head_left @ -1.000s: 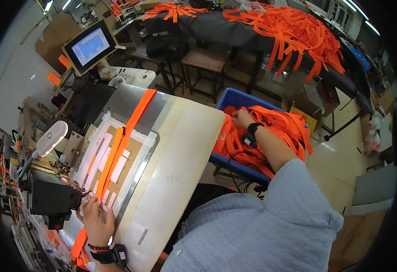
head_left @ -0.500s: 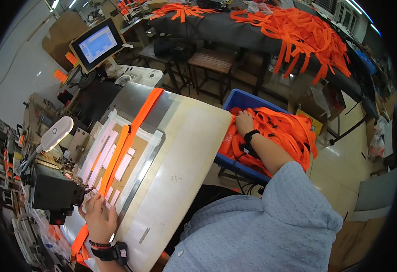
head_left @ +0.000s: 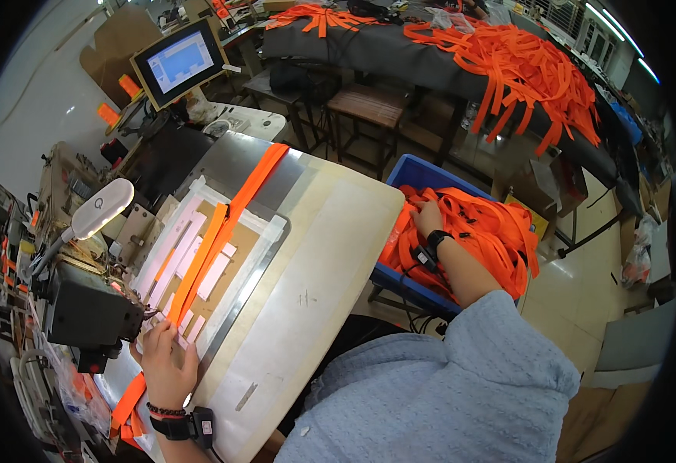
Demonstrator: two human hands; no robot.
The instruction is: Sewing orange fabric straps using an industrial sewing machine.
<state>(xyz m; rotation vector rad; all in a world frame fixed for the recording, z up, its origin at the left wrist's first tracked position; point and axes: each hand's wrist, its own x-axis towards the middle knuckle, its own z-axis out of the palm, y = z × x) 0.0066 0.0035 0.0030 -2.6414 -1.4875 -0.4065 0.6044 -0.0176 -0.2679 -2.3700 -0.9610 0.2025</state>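
The black machine head (head_left: 91,305) crowds the left of the table (head_left: 307,282), just beside the left hand (head_left: 166,366). That hand has scarcely shifted in the last second: fingers near together, thumb apart, tips resting on the orange strap (head_left: 199,268); whether they pinch it I can't tell. So the strap keeps its line, steadied at its near end, over the jig (head_left: 234,272) and up to the table's far edge. Another orange length (head_left: 128,401) hangs at the near-left edge.

Rightward, past the metal strip (head_left: 237,305), pale tabletop runs to the right edge: sliding room for that wrist, while the machine leaves little on its other side. The far-right corner comes close to the blue bin (head_left: 430,171); I can't tell if it overhangs.

There the right hand (head_left: 430,219) has worked a little farther from the bin's far-left corner, into the heap (head_left: 492,231). Its fingers are curled, partly sunk in straps; their grip is hidden. Nothing has come over the rim. The walls hem it in; upward looks the freest way.
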